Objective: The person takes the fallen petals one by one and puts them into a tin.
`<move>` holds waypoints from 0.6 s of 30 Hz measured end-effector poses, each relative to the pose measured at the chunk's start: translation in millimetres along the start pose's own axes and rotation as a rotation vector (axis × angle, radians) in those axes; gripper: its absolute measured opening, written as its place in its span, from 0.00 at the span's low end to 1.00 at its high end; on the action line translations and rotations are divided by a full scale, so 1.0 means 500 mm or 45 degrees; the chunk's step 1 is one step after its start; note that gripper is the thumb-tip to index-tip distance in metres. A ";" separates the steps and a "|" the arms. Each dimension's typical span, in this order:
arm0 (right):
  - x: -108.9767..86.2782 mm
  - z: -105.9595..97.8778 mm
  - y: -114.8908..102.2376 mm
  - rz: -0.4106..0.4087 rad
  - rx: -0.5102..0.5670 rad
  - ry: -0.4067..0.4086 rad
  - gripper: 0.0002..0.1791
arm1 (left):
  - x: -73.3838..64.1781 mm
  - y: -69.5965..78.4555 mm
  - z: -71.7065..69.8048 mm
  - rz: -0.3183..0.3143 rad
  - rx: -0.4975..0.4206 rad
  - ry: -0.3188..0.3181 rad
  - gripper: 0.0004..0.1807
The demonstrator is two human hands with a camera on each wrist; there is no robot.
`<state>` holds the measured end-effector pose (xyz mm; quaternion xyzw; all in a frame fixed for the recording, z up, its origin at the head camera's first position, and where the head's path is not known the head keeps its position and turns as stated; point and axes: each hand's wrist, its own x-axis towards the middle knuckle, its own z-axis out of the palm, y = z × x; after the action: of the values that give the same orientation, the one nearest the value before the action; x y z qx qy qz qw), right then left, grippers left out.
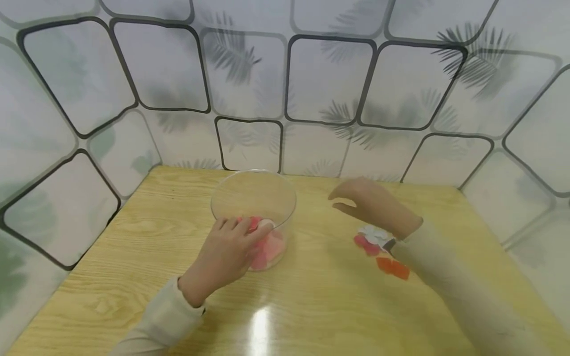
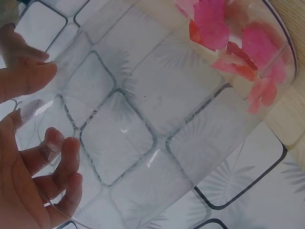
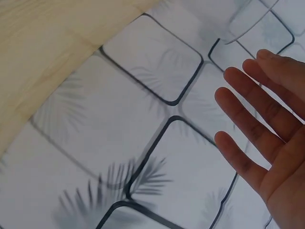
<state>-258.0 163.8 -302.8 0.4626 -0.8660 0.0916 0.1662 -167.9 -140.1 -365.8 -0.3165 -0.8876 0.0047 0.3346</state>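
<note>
A clear round plastic container (image 1: 287,217) stands on the table with pink and red artificial petals (image 2: 212,24) inside. My left hand (image 1: 227,252) holds its near rim, fingers bent at the edge; in the left wrist view the thumb (image 2: 28,81) is apart from the other fingers. My right hand (image 1: 371,202) is raised above the table, right of the container. Its fingers (image 3: 252,124) are loosely extended and hold nothing. Below the right wrist lie a white petal piece (image 1: 373,236), a dark pink one (image 1: 367,245) and an orange one (image 1: 393,267).
The wooden table (image 1: 147,237) is bounded at the back and sides by pale walls (image 1: 249,99) patterned with dark outlines and leaves. A bright light reflection lies on the tabletop near the front.
</note>
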 end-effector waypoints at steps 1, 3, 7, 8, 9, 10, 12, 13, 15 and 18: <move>-0.020 0.003 0.008 -0.001 -0.001 0.016 0.10 | 0.000 0.000 0.000 0.000 -0.001 0.000 0.28; -0.060 0.009 0.025 -0.003 -0.009 0.052 0.11 | 0.000 0.000 0.000 0.003 0.000 0.002 0.27; -0.136 0.023 0.056 0.060 -0.041 0.076 0.12 | 0.001 0.000 -0.001 0.001 -0.002 0.009 0.27; -0.152 0.026 0.062 0.101 -0.050 0.058 0.11 | 0.001 -0.001 -0.001 0.000 -0.004 0.010 0.27; -0.169 0.030 0.067 0.150 -0.051 0.028 0.11 | 0.001 -0.001 -0.001 -0.002 -0.009 0.010 0.27; -0.183 0.034 0.073 0.197 -0.052 -0.004 0.10 | 0.001 -0.001 -0.001 -0.006 -0.016 0.011 0.28; -0.208 0.045 0.084 0.262 -0.061 -0.082 0.11 | 0.001 -0.001 -0.002 -0.011 -0.028 0.009 0.28; -0.219 0.052 0.090 0.286 -0.056 -0.115 0.11 | 0.001 -0.001 -0.002 -0.014 -0.033 0.007 0.29; -0.235 0.069 0.102 0.303 -0.044 -0.182 0.12 | 0.001 -0.001 -0.002 -0.018 -0.036 0.002 0.29; -0.252 0.093 0.115 0.358 0.015 -0.285 0.14 | 0.001 0.001 -0.002 -0.017 -0.033 -0.005 0.29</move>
<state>-250.4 278.4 -393.0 0.3451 -0.9347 0.0670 0.0515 -167.5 -139.5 -364.7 -0.3148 -0.8903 -0.0085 0.3288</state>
